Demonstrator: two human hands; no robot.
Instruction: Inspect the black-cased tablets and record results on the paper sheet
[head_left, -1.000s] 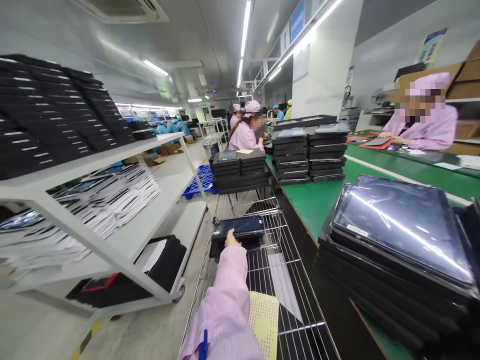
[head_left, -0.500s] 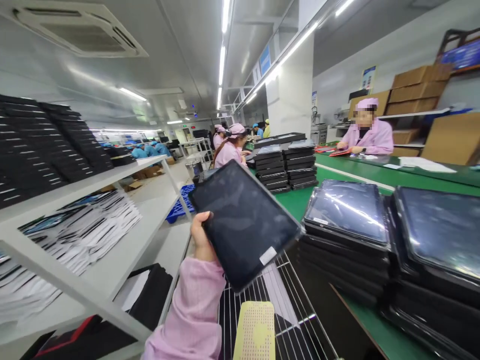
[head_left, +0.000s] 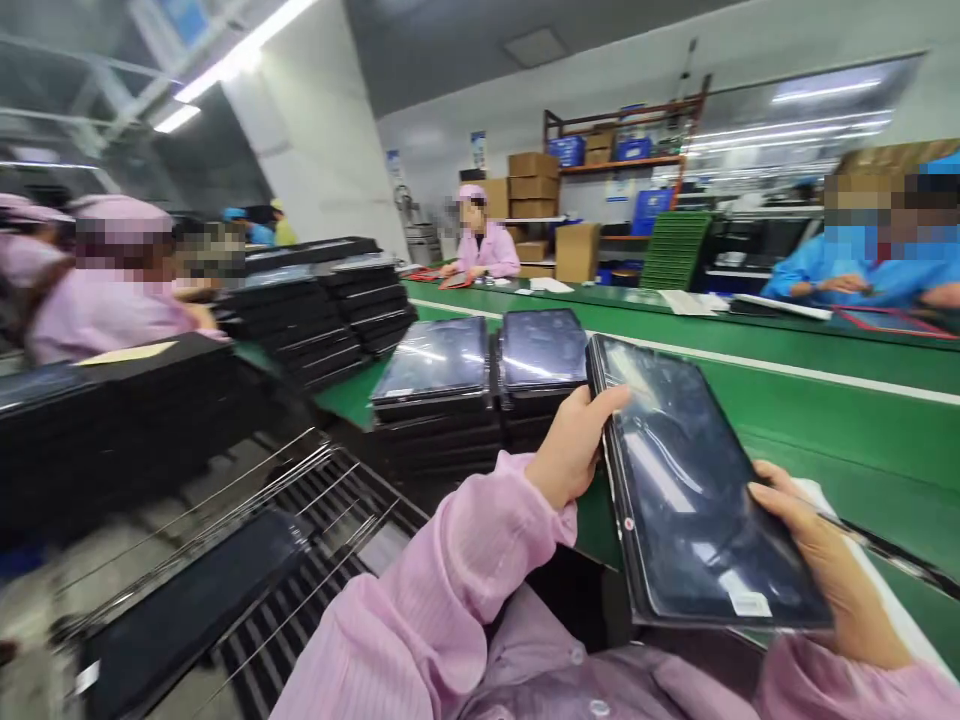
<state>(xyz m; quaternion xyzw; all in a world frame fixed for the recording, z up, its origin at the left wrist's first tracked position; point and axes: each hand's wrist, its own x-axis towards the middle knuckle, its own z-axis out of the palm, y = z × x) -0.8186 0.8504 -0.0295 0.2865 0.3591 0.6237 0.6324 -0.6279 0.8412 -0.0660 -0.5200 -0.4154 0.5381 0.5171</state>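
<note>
Both my hands grip a dark tablet [head_left: 697,490] with a glossy film over its screen and a white label near its lower edge. My left hand [head_left: 574,445] is closed on its left edge, thumb on top. My right hand [head_left: 836,560] closes on the right edge, its fingers partly hidden. Layered black edges show along the left side; whether more than one piece is held, I cannot tell. Another dark tablet [head_left: 195,610] lies on a wire rack [head_left: 352,500] to the left, its white label at the near end.
Two stacks of film-covered tablets [head_left: 435,355] stand on the green bench [head_left: 862,405] ahead. Taller black stacks [head_left: 300,310] are behind them. A person in pink [head_left: 487,250] and a person in blue [head_left: 862,270] sit across the bench; people in pink work at the left.
The view has swung right. The tablet my left hand held above the wire rack now appears to lie on it. A tablet is now in both hands, and my right hand has come into view.
</note>
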